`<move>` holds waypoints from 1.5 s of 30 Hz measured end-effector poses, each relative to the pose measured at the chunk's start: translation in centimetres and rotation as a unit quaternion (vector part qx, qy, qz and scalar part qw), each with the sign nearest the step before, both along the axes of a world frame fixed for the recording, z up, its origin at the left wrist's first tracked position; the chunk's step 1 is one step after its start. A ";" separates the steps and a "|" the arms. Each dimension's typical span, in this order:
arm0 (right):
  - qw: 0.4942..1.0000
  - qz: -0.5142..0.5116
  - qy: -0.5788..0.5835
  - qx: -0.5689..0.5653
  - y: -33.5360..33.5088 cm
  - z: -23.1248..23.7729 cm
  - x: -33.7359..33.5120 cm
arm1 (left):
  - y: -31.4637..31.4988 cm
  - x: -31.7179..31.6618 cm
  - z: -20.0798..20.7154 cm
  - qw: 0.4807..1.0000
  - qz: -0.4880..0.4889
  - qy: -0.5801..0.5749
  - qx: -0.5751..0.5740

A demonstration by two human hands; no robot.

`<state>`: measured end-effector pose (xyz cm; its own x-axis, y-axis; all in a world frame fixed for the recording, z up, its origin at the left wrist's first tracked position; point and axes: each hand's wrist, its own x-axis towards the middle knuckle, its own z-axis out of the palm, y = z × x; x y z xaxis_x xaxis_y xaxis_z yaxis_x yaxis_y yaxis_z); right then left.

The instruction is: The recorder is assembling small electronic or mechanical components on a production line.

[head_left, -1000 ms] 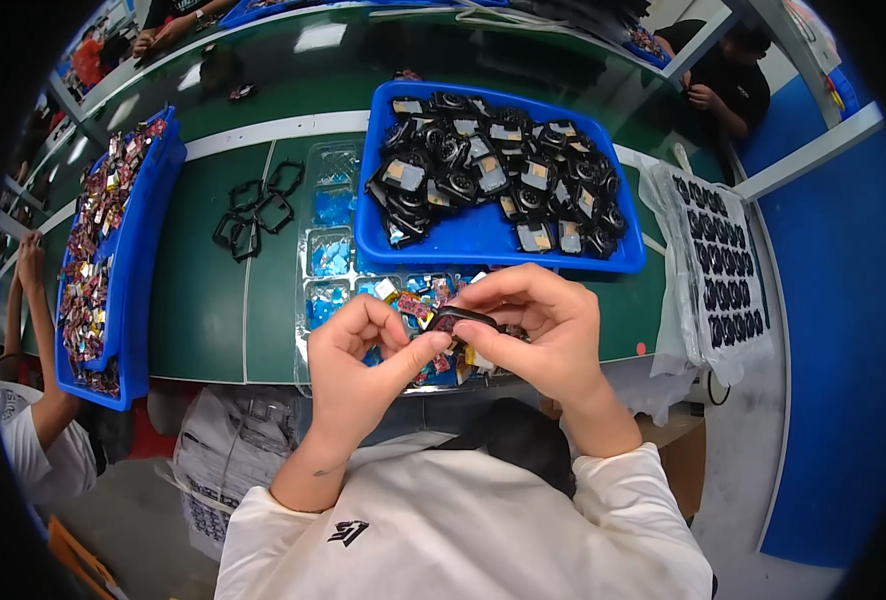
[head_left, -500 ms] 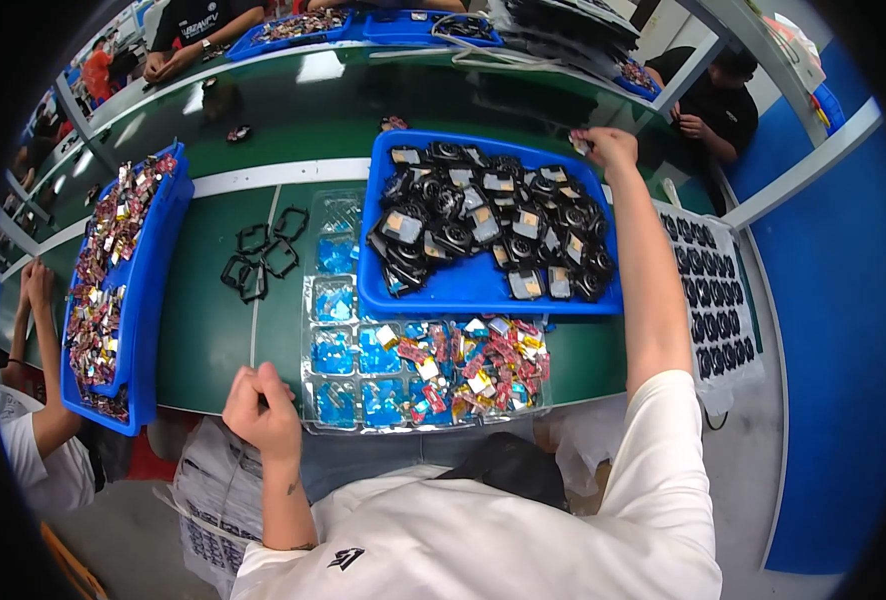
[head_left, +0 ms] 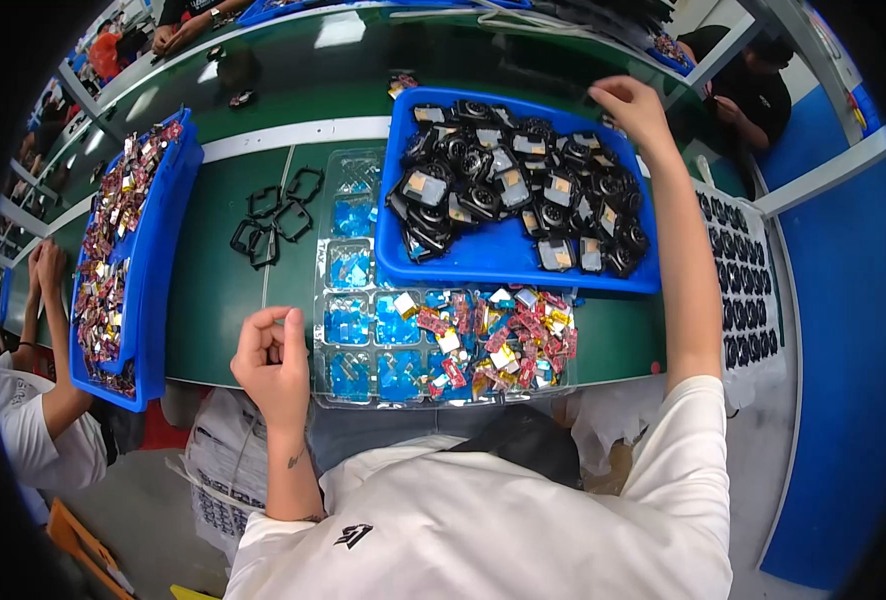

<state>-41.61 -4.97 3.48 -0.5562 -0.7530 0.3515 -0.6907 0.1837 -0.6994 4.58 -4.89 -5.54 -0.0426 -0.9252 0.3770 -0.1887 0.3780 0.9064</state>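
My left hand (head_left: 273,358) hovers in front of the bench edge, left of a clear compartment tray (head_left: 331,335), its fingers curled and nothing showing in them. Beyond the far right corner of a blue bin (head_left: 523,268), my right hand (head_left: 635,108) is over the green belt, fingers bent and slightly apart. Just below those fingers lies a small pale piece (head_left: 611,122). Black round-lensed casings (head_left: 478,165) with grey panels fill much of the bin. In the tray are blue pieces (head_left: 351,318) and, heaped at its right, small red circuit boards (head_left: 523,335) with silvery and yellow parts.
A tall blue bin (head_left: 153,300) of circuit boards stands at left. Black frames (head_left: 278,215) lie on the green bench. At right is a sheet of black parts (head_left: 748,280). Metal posts (head_left: 823,170) rise nearby. Other people (head_left: 763,95) sit around the belt.
My right hand has let go of the small piece it held, and its fingers have loosened. My left hand's thumb has lifted a little. The whole view has shifted slightly.
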 end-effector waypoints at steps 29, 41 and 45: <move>0.944 0.279 0.009 -0.174 12.4 -3.2 25.0 | 4.1 -5.0 6.0 0.935 -0.346 -0.039 -0.067; 0.946 0.241 0.035 -0.215 12.6 -2.0 24.9 | 4.3 -5.5 5.0 0.958 -0.281 0.050 -0.018; 0.953 0.245 0.041 -0.173 12.3 -3.0 24.8 | 4.1 -5.7 5.1 0.955 -0.290 0.047 -0.030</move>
<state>-16.79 7.31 0.46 -0.1269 -0.7463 0.6533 -0.6896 -0.4070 -0.5989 -1.15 -0.82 -0.47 -0.5043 -0.7334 0.4559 0.1494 0.4459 0.8826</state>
